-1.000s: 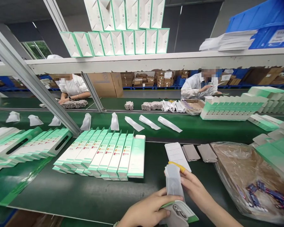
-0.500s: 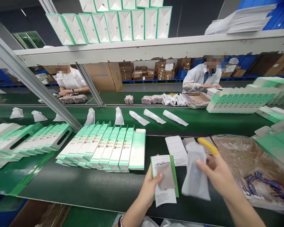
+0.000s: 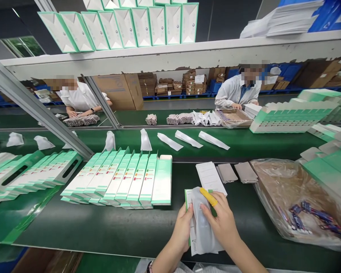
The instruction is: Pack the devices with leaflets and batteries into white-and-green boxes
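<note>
My left hand (image 3: 183,223) grips a printed leaflet (image 3: 193,248) with a green card (image 3: 187,195) behind it, thumb on the front. Over their face lies a frosted white pouch (image 3: 203,227), which my right hand (image 3: 220,218) pinches near its upper part. A yellow cover (image 3: 208,196) sits on one finger of my right hand. The grey folded cloth seen earlier on the leaflet is hidden behind the pouch. Just beyond my hands are a stack of printed leaflets (image 3: 210,176) and two piles of grey folded cloths (image 3: 227,173).
Green-and-white cartons (image 3: 161,182) stand in a row at left. A plastic-lined box (image 3: 267,189) with small blue tubes (image 3: 307,208) is at right. White pouches (image 3: 213,140) lie on the green belt (image 3: 244,146). Two people work across the line, below a shelf (image 3: 159,57) of cartons.
My right hand has moved left, bringing the pouch over the leaflet and grey cloth in my left hand. Two piles of grey cloths now show fully.
</note>
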{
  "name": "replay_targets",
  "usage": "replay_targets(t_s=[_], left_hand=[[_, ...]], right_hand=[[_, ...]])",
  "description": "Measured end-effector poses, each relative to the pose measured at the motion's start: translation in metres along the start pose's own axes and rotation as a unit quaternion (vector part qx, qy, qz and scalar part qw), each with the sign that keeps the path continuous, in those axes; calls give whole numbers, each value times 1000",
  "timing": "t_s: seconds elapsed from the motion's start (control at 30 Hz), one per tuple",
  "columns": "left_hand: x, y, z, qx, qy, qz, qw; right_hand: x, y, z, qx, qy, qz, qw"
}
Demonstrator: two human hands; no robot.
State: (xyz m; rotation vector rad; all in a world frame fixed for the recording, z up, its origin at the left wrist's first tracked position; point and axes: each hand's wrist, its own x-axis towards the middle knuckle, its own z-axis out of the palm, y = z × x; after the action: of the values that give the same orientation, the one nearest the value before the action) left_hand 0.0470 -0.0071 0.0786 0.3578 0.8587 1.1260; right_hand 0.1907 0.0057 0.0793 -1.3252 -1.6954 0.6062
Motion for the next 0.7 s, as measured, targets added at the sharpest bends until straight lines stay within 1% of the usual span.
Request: replay_targets(t_s=[0.07, 0.17, 0.23, 0.3, 0.33, 0.4, 0.43, 0.47, 0.5, 0.6, 0.7], left_hand=[[2, -1, 1, -4, 6, -2, 1000], [4, 0, 2, -1, 6, -12, 1000], [4, 0, 1, 16, -6, -16, 1000], [2, 2, -1, 60, -50, 10, 997], [1, 3, -1, 95, -82, 34, 992], [-2, 6, -1, 193, -139, 86, 968], [-3, 8, 0, 248, -153, 106, 951], [-4, 9, 1, 302, -153, 120, 933], [-5, 10, 3, 353, -144, 128, 916], [-8, 11, 8, 480, -114, 139, 859], [-10, 10, 12, 558, -114, 151, 808]], right_hand=[[-5, 1, 3, 5, 17, 9, 1000], [-8, 2, 8, 17, 21, 30, 999], [-8, 4, 12, 45, 42, 73, 995], [-6, 6, 14, 113, 66, 138, 982], [-6, 7, 14, 161, 59, 172, 970], [-7, 7, 16, 256, 7, 230, 939], [-8, 6, 17, 288, -18, 251, 924], [-10, 4, 18, 304, -27, 266, 914], [-12, 1, 20, 307, -22, 275, 911], [-19, -8, 25, 296, 20, 269, 916], [-18, -11, 26, 295, 34, 280, 913]])
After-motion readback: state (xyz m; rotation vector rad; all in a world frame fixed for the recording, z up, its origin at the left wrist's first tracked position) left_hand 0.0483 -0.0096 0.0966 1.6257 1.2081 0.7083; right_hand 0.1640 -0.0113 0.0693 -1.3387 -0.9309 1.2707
